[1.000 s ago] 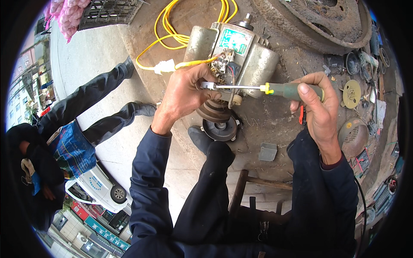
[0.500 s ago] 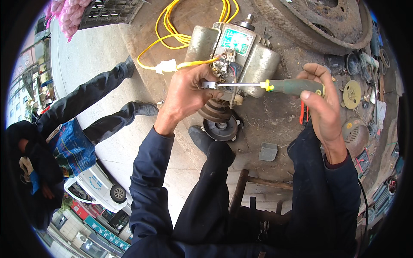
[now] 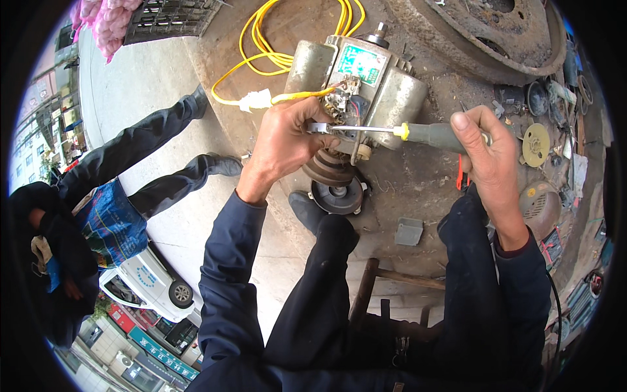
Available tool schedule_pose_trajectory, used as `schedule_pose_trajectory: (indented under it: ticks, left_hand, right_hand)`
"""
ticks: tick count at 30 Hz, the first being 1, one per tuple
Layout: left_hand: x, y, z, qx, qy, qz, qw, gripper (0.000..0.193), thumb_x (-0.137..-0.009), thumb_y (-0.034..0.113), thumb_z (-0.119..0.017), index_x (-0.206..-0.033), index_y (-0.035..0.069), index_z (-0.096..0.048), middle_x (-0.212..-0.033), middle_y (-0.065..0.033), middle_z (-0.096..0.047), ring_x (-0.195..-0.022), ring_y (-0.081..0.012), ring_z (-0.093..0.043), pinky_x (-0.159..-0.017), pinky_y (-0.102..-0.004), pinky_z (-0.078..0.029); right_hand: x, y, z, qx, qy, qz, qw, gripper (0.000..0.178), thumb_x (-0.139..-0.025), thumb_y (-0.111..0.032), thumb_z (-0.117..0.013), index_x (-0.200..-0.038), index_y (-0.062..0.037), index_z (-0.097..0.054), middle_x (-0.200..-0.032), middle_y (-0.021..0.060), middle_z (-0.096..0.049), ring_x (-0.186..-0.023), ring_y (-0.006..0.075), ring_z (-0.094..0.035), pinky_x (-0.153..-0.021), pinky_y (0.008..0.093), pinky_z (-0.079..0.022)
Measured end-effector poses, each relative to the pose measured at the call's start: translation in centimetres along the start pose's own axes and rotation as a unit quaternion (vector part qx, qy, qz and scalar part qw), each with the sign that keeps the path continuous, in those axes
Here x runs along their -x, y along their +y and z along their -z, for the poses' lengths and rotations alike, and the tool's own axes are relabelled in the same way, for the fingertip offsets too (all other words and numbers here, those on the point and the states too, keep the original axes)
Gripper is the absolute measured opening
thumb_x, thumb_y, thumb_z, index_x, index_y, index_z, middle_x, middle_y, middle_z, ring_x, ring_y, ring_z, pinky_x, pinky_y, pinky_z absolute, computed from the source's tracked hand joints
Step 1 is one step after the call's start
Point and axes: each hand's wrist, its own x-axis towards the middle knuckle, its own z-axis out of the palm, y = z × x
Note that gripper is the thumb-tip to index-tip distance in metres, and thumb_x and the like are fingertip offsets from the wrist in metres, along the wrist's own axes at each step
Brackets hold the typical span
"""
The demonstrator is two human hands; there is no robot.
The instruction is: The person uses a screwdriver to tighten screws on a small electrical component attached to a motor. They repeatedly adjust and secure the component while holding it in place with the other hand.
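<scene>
Between the thumb and fingers of my left hand (image 3: pixel 282 142) is a small pale grey block (image 3: pixel 319 128); its kind is hard to make out. My right hand (image 3: pixel 490 147) grips the dark handle of a screwdriver (image 3: pixel 436 136) with a yellow collar. The screwdriver lies level, its shaft tip meeting the block. Just beyond my hands is an old electric motor (image 3: pixel 400 98) with a green-and-white label, exposed terminals and a stepped pulley (image 3: pixel 330 168). A yellow cable (image 3: pixel 304 96) runs to the terminals, wrapped in white (image 3: pixel 255 100) partway along.
A round black cover (image 3: pixel 337 196) lies by my left shoe. A small grey box lid (image 3: pixel 409 231) sits on the ground between my legs. Rusty wheel rims (image 3: pixel 483 46) stand at the far right, with scattered parts below them. A person (image 3: pixel 59 248) stands at the left.
My right hand's fingers have curled in around the screwdriver handle, with the thumb now over its end; before, they were spread more loosely. My left hand keeps its hold on the block.
</scene>
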Motion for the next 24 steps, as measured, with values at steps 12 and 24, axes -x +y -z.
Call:
schedule_pose_trajectory:
  ticks: [12,24]
  left_hand:
    - [0.1,0.1,0.1,-0.003,-0.010,0.005,1.000,0.033,-0.070,0.001,-0.098,-0.085,0.003,-0.069,-0.084,-0.0019,-0.070,-0.076,-0.0125,-0.061,-0.069,-0.0296,-0.050]
    - [0.2,-0.2,0.0,-0.009,-0.008,0.006,1.000,0.034,-0.069,0.002,-0.099,-0.085,0.003,-0.068,-0.083,-0.0018,-0.069,-0.075,-0.0128,-0.060,-0.069,-0.0302,-0.050]
  right_hand:
    - [-0.6,1.3,-0.6,-0.018,0.090,0.061,0.994,0.047,-0.104,-0.043,-0.076,-0.117,0.0007,-0.063,-0.091,0.0047,-0.063,-0.082,0.0099,-0.059,-0.074,0.0282,-0.050]
    - [-1.2,1.7,0.5,-0.035,0.041,0.187,0.981,0.051,-0.104,-0.043,-0.075,-0.125,0.0019,-0.062,-0.102,0.0075,-0.065,-0.089,0.0134,-0.060,-0.083,0.0286,-0.050]
